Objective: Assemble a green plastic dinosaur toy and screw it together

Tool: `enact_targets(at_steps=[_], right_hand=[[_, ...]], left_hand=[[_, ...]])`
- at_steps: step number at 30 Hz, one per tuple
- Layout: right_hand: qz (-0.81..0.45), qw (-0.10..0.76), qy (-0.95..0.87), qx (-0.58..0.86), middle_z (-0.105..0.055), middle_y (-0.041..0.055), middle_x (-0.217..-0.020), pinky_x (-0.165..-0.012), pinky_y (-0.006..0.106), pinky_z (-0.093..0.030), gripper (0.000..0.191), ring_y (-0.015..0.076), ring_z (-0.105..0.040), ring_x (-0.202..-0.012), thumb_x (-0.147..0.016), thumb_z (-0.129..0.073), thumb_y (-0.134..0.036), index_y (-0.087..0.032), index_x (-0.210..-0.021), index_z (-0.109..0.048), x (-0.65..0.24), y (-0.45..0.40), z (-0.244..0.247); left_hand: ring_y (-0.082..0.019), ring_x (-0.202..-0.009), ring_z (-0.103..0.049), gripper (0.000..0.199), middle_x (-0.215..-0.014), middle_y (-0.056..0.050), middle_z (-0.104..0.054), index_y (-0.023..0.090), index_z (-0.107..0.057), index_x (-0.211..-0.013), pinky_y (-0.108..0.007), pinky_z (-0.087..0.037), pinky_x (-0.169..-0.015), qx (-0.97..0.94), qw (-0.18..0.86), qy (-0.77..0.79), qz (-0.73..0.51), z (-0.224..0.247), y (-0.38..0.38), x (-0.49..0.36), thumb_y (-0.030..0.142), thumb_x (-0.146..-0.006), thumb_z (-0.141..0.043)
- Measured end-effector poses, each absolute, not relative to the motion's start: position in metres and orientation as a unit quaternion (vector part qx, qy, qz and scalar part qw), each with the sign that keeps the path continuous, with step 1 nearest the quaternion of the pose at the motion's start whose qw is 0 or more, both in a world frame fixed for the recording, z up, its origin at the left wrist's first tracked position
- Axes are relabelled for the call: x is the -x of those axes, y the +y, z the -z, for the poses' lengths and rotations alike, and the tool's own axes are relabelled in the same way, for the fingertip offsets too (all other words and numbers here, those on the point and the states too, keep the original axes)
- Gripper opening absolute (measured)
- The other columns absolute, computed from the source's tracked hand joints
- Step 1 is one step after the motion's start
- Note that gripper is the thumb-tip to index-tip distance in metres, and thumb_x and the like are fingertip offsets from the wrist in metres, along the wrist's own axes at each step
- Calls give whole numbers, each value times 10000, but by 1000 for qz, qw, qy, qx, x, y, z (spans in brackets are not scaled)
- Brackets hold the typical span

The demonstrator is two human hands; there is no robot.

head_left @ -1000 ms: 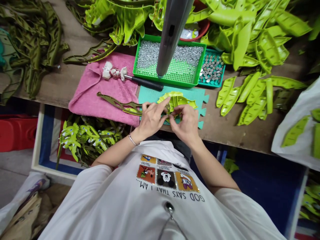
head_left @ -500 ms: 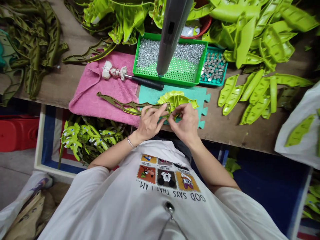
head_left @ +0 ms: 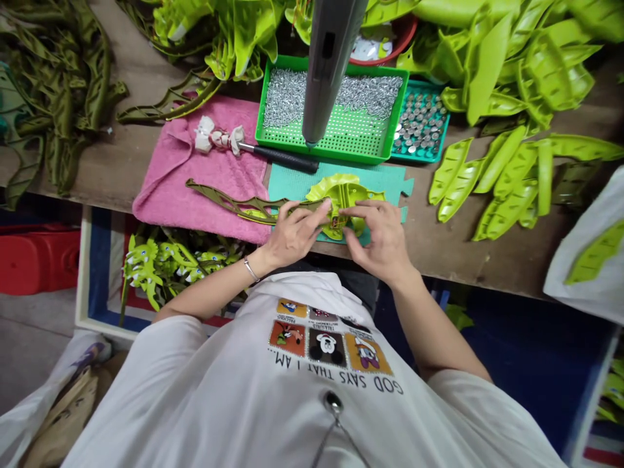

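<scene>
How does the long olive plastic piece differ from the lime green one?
The olive piece is dark, the lime green piece bright. The olive piece is long and slotted, the lime green piece broad and ribbed. The olive piece crosses the pink towel, the lime green piece sits on the teal mat. Both look like plastic.

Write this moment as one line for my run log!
left hand holds olive plastic strip | right hand holds lime plastic part | below: teal mat

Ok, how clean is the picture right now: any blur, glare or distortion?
Head view: light is even, no harsh glare; the left hand, right hand and green plastic part look sharp; wide-angle distortion bends the table and enlarges the shirt; the grey column hides part of the tray.
</scene>
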State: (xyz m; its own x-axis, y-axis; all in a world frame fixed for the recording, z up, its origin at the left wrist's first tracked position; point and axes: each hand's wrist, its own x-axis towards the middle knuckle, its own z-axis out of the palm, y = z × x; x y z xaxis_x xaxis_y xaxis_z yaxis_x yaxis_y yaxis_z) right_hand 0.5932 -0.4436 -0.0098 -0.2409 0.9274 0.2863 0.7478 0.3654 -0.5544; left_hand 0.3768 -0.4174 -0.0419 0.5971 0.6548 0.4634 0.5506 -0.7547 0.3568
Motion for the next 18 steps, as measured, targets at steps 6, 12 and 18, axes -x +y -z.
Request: enact_targets(at_steps=[6, 12, 18], right_hand=[[-193, 275, -751, 568, -704, 65, -902, -957, 521, -430, 217, 283, -597, -999, -917, -543, -264, -225, -1124, -596, -582, -436, 14], [-210, 249, -732, 598, -697, 96, -938, -981, 563, -402, 244, 309, -587, -1022, -878, -556, -316, -215, -1099, -577, -578, -437, 9], [-184, 262, -706, 631, -701, 88, -898, -1052, 626, -315, 252, 328, -583, -1044, -835, -576, -281, -235, -1082, -572, -563, -441, 10]], left_hand=[[-199, -974, -685, 796, -1070, -60, -785, 140, -20, -1601, -442, -445, -1004, -865, 111, 334, -357, 40, -418, -378, 141, -988, -527], [-199, -1062, -700, 790, -1143, -91, -767, 162, 35, -1586, -466, -414, -1060, -865, 155, 346, -330, 43, -420, -377, 175, -1002, -496], [-203, -1102, -696, 778, -1117, -92, -768, 159, 70, -1587, -467, -417, -1047, -859, 169, 351, -333, 44, -422, -378, 198, -1020, -462]])
